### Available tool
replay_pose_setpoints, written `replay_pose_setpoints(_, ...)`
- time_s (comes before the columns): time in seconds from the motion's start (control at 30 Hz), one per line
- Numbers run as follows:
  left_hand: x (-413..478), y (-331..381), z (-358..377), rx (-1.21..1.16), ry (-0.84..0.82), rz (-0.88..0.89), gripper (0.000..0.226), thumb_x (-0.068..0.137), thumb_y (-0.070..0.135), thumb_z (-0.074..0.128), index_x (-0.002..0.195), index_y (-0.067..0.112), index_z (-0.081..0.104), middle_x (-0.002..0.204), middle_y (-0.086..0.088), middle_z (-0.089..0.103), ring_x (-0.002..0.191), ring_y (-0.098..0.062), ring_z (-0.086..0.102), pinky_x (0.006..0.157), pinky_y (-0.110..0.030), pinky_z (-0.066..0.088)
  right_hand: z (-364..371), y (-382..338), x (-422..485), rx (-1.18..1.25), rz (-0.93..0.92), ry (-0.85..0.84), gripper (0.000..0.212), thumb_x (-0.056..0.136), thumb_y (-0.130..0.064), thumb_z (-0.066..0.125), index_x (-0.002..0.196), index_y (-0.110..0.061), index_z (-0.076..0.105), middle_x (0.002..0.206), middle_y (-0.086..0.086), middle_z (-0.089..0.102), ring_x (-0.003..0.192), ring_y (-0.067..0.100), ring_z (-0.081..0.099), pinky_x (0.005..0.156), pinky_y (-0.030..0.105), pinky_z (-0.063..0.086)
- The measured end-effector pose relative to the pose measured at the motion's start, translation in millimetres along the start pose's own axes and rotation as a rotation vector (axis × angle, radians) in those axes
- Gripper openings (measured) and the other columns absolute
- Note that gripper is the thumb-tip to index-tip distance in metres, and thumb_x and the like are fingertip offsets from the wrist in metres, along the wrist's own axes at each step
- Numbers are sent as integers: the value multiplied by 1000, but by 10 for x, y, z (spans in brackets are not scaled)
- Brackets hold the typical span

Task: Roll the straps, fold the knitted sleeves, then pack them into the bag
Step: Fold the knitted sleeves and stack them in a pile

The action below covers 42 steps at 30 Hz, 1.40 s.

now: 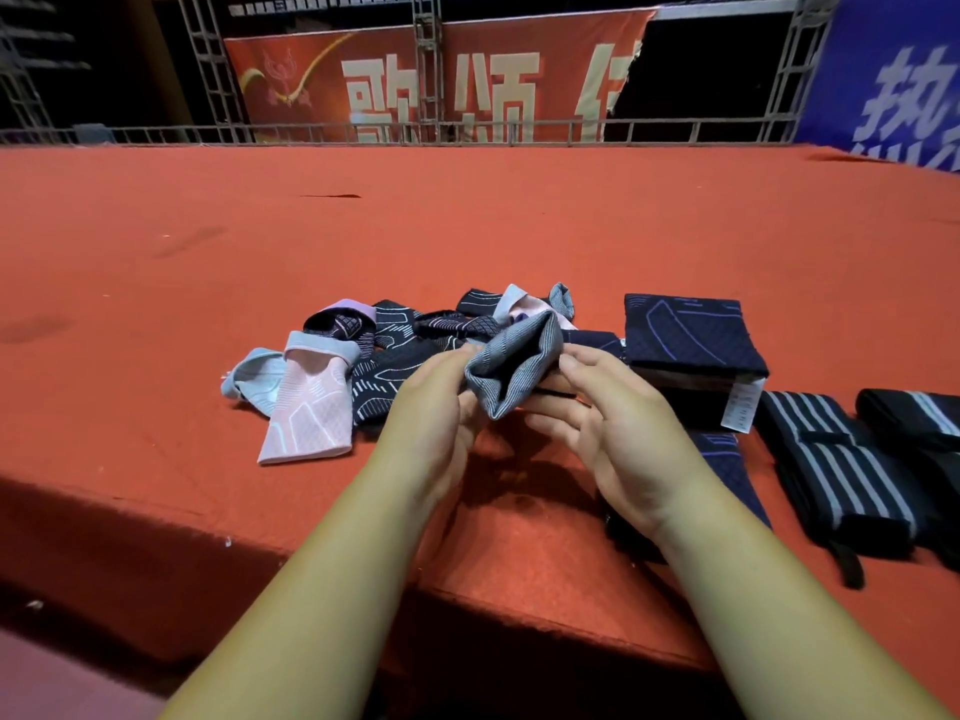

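Head view. A grey ribbed knitted sleeve, mouth open toward the camera, is held just above the red carpeted platform. The left hand pinches its left edge; the right hand grasps its right side between thumb and fingers. Behind and to the left lies a loose pile of pink, pale blue and dark patterned knitted sleeves. To the right lie folded navy patterned sleeves and two rolled black straps with grey stripes.
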<state>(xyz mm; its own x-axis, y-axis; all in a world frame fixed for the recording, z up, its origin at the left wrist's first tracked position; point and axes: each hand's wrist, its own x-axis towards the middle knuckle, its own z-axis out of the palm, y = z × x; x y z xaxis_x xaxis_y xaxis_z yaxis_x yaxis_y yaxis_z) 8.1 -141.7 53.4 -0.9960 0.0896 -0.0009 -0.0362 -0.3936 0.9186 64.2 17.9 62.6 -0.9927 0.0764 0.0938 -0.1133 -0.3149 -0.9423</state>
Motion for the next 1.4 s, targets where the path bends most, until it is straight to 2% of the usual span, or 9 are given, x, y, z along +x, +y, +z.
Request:
replay_pose_setpoints(0.13, -22, -19, 38, -37, -81, 5, 44, 111, 31, 55, 133, -5, 67, 133, -27, 70, 115, -33, 69, 110, -51, 51, 1, 16, -2, -22, -16, 31, 25, 112, -17, 55, 134, -7, 63, 118, 14, 80, 99, 24, 79, 98, 43, 59)
replay_pose_setpoints(0.2, -24, -11, 38, -45, -132, 7, 40, 111, 27, 56, 132, -4, 69, 134, -26, 70, 121, -33, 69, 113, -49, 50, -21, 21, 8, -13, -30, 51, 24, 111, -16, 57, 132, -5, 62, 119, 16, 80, 99, 28, 79, 100, 47, 60)
replay_pose_setpoints(0.4, -54, 38, -44, 13, -222, 0, 50, 90, 13, 75, 132, -13, 64, 133, -32, 68, 112, -32, 69, 87, -37, 62, -60, 7, 26, -70, -68, 64, 5, 107, -14, 65, 111, -14, 66, 125, 30, 71, 101, 33, 78, 100, 51, 61)
replay_pose_setpoints(0.57, -81, 90, -77, 194, -113, 53, 11, 95, 10, 76, 105, 10, 73, 102, -12, 78, 94, -23, 74, 78, -37, 64, -80, 12, 3, -303, -173, 98, 7, 104, -15, 70, 99, -19, 68, 110, 26, 72, 101, 37, 78, 92, 56, 64)
replay_pose_setpoints(0.7, -78, 107, -74, 260, -75, 157, 14, 91, 9, 81, 87, 17, 70, 85, -5, 72, 81, -21, 69, 73, -38, 60, -98, -10, -13, -461, -246, 121, 11, 103, -14, 70, 96, -21, 65, 102, 28, 68, 90, 39, 78, 76, 50, 68)
replay_pose_setpoints(0.9, -70, 90, -69, 368, 12, 297, 24, 89, 10, 82, 80, 25, 65, 75, 1, 63, 62, -17, 55, 57, -31, 44, -77, -51, -61, -603, -312, 155, 18, 102, -7, 67, 93, -22, 64, 81, 3, 72, 67, 22, 79, 70, 46, 68)
replay_pose_setpoints(1.07, -99, 91, -37, 584, 117, 471, 19, 86, 16, 75, 81, 25, 59, 75, 7, 62, 68, -18, 57, 68, -45, 50, -42, -82, -107, -744, -399, 195, 23, 98, -2, 64, 91, -24, 61, 75, 1, 68, 62, 12, 77, 61, 16, 52)
replay_pose_setpoints(1.27, -258, 157, 102, 779, 229, 751, 26, 79, -2, 63, 84, 23, 58, 89, -1, 58, 75, -18, 54, 70, -31, 46, -19, -77, -96, -948, -519, 290, 22, 88, -5, 57, 92, -26, 54, 65, 5, 58, 65, 28, 67, 66, 41, 53)
replay_pose_setpoints(1.4, -291, 170, 122, 889, 255, 844, 22, 80, -4, 62, 90, 16, 59, 93, 1, 57, 84, -15, 53, 76, -28, 43, -15, -109, -97, -923, -549, 348, 21, 85, -4, 58, 90, -24, 55, 62, 5, 52, 61, 31, 65, 63, 45, 54)
